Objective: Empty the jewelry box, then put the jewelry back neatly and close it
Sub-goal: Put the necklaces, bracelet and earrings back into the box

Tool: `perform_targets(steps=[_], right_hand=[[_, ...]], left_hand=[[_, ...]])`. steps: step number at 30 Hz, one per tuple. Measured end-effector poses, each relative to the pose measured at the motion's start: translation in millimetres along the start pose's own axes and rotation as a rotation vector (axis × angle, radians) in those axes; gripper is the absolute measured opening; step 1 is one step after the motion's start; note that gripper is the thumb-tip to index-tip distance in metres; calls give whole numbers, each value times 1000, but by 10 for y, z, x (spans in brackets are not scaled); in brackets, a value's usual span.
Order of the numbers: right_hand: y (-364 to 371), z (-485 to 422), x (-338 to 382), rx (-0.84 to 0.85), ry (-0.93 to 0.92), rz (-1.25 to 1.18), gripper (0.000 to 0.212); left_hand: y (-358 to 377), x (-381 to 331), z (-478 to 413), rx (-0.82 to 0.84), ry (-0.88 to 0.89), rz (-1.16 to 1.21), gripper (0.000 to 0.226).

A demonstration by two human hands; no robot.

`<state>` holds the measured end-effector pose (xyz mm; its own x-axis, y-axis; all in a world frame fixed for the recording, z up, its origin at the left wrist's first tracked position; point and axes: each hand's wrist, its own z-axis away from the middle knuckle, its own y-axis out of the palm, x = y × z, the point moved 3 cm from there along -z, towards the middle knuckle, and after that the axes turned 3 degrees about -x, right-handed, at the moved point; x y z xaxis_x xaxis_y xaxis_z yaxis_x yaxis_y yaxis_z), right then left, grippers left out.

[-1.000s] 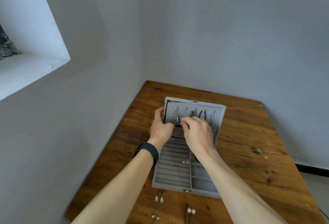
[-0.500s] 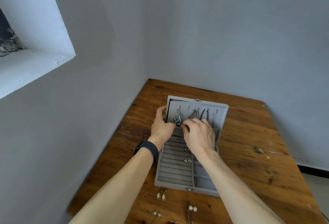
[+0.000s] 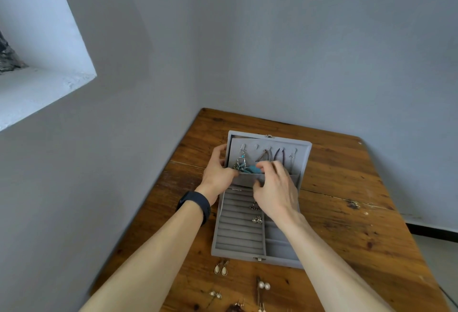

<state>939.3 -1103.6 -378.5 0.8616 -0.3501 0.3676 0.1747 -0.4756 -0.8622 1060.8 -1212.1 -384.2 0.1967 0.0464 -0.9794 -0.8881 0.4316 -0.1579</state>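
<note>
Holds the raised lid by its left edge with the left hand, fingers curled round it. Pinches a teal piece at the mouth of the lid's pocket with the curled right hand, thumb on the pocket front. Just left of that, on a hook, a dangling beaded earring; further right, on hooks, dark necklaces. Below, in the open jewelry box, two small rings among the slots. Nearer on the wooden table, drop earrings and pearl earrings, outside the box. On the left wrist, a black wristband.
</note>
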Motion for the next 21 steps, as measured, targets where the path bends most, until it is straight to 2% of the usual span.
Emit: perform_targets(steps=[3,7,11,15,19,21], right_hand=[[60,-4,50,83,-44,72,44],[136,-26,100,238,-39,-44,49],[116,-72,102,303,23,-135,47],[76,-54,165,228,7,-92,34],[25,33,54,98,-21,-10,36],[25,53,-26,98,-60,7,38]], left_hand=[[-2,-6,-1,8,6,6,80],[-18,-25,8,26,5,13,82],[-30,-59,4,90,7,12,83],[-70,-55,-34,152,22,-52,90],[-102,-12,-75,75,104,-170,81],[-86,-5,-81,44,134,-203,76]])
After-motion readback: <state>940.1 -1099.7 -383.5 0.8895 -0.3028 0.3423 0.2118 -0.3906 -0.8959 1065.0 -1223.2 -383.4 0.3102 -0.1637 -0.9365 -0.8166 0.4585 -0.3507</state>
